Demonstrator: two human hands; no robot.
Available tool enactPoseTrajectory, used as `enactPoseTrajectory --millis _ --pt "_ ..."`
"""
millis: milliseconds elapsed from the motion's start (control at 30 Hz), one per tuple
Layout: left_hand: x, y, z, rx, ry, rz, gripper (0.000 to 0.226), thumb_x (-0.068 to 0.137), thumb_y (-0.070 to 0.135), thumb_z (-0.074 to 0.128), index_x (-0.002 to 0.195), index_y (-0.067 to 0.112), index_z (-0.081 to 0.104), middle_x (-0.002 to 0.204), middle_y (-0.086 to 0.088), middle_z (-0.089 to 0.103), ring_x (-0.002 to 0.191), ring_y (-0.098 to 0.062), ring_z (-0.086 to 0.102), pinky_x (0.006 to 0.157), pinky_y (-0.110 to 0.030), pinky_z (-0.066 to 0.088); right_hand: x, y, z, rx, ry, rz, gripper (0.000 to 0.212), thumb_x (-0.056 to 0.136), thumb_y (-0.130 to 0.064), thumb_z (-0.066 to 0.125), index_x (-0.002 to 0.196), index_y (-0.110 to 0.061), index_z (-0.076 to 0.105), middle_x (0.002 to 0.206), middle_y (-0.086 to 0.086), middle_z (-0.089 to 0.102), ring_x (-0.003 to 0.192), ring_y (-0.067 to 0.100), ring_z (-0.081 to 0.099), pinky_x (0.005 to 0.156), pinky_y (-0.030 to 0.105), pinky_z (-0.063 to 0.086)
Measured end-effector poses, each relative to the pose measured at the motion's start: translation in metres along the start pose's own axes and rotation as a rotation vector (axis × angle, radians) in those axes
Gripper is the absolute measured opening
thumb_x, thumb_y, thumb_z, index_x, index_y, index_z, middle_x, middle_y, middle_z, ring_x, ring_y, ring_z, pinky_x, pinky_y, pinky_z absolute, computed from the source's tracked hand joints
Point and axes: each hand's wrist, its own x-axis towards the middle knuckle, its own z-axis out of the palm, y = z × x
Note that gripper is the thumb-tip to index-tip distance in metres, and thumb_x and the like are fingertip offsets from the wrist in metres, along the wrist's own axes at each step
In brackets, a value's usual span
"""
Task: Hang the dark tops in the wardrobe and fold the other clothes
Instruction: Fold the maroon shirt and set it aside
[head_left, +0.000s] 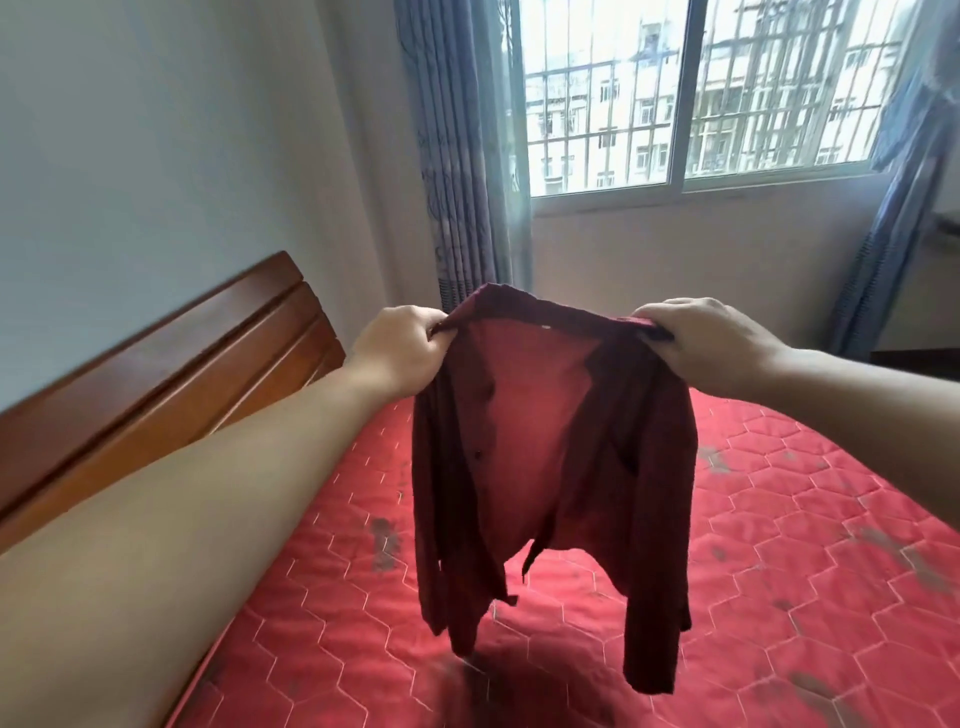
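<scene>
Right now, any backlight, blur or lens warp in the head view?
Head view: window blown out and backlighting the dark red shirt, whose thin back panel glows; shirt's shadow on the mattress; headboard soft and bowed by wide-angle warp.

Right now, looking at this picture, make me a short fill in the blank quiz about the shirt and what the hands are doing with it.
1. The dark red shirt is held up by ____ hands, the left hand and the right hand.
2. The hands grip the shirt at its ____.
3. The shirt's front hangs ____, not buttoned.
4. Below the shirt lies a red quilted ____.

Missing words: both; shoulders; open; mattress
</scene>
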Motion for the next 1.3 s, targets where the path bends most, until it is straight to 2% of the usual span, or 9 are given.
enactPoseTrajectory --millis 100,200,367,567,700,833,1000,1200,1300 --pt "0.000 0.007 -0.003 -0.052 0.005 -0.028 0.028 0.095 0.029 0.053 0.082 0.010 0.068 0.073 -0.007 0.066 0.078 -0.031 0.061 0.068 -0.035 0.047 -0.005 -0.007 -0.004 0.005 0.008 -0.052 0.025 0.095 -0.038 0.048 0.097 -0.025 0.070 0.092 -0.001 0.061 0.084 0.026 0.059 0.078 0.040 0.050" --pt "0.005 0.012 -0.007 -0.313 -0.064 -0.153 0.027 0.093 0.022 0.058 0.096 -0.003 0.068 0.098 -0.025 0.070 0.092 -0.038 0.067 0.082 -0.048 0.056 -0.004 -0.011 -0.008 -0.030 0.014 -0.082 0.014 0.090 -0.030 0.058 0.100 -0.025 0.068 0.084 -0.002 0.067 0.082 0.028 0.062 0.075 0.040 0.052" --pt "0.001 0.015 -0.013 -0.349 -0.124 -0.113 0.020 0.088 0.026 0.071 0.093 0.007 0.076 0.093 -0.012 0.075 0.092 -0.029 0.071 0.090 -0.045 0.054 0.002 -0.012 -0.015 0.019 -0.023 -0.062 0.016 0.085 -0.027 0.068 0.072 -0.022 0.060 0.062 -0.007 0.059 0.060 0.010 0.053 0.057 0.029 0.041" --pt "-0.006 0.025 -0.014 -0.266 -0.205 -0.024 0.026 0.082 0.043 0.074 0.082 0.018 0.078 0.081 -0.001 0.076 0.082 -0.018 0.072 0.085 -0.040 0.056 0.006 -0.016 -0.027 0.059 -0.086 0.001 0.036 0.083 -0.037 0.070 0.055 -0.015 0.062 0.047 0.002 0.054 0.045 0.011 0.045 0.051 0.021 0.042" --pt "-0.004 0.031 -0.013 -0.279 -0.305 -0.154 0.039 0.088 0.048 0.066 0.080 0.010 0.075 0.081 -0.009 0.076 0.076 -0.027 0.071 0.077 -0.038 0.057 0.007 -0.024 -0.029 0.303 -0.157 0.174 0.039 0.089 -0.037 0.065 0.072 -0.003 0.068 0.058 0.016 0.061 0.046 0.013 0.049 0.051 0.028 0.048" --pt "-0.003 0.038 -0.013 -0.520 -0.356 -0.316 0.029 0.091 0.046 0.063 0.086 0.017 0.068 0.073 -0.002 0.067 0.056 -0.015 0.062 0.054 -0.022 0.052 0.006 -0.029 -0.034 0.446 -0.306 0.310 0.033 0.091 -0.031 0.064 0.066 -0.011 0.060 0.056 0.012 0.052 0.046 0.021 0.048 0.042 0.023 0.043" --pt "-0.004 0.038 -0.011 -0.644 -0.322 -0.323 0.027 0.092 0.040 0.064 0.094 0.014 0.070 0.080 0.000 0.072 0.065 -0.013 0.069 0.061 -0.029 0.061 0.004 -0.042 -0.043 0.278 -0.333 0.325 0.045 0.087 -0.046 0.065 0.057 -0.012 0.061 0.041 -0.003 0.052 0.034 0.011 0.047 0.037 0.014 0.038" --pt "-0.008 0.046 -0.002 -0.685 -0.158 -0.271 0.031 0.090 0.040 0.067 0.082 0.010 0.072 0.067 -0.001 0.070 0.055 -0.011 0.066 0.054 -0.022 0.057 -0.001 -0.061 -0.035 0.941 -0.336 0.520 0.035 0.090 -0.042 0.064 0.067 -0.016 0.068 0.054 -0.006 0.058 0.047 0.004 0.057 0.052 0.018 0.051" --pt "-0.007 0.050 -0.002 -0.667 -0.142 -0.260 0.032 0.090 0.040 0.067 0.083 0.009 0.072 0.062 0.001 0.068 0.052 -0.009 0.064 0.050 -0.019 0.055 0.001 -0.068 -0.031 0.952 -0.308 0.608 0.034 0.094 -0.045 0.056 0.075 -0.018 0.063 0.053 -0.006 0.059 0.046 0.006 0.058 0.054 0.022 0.052"
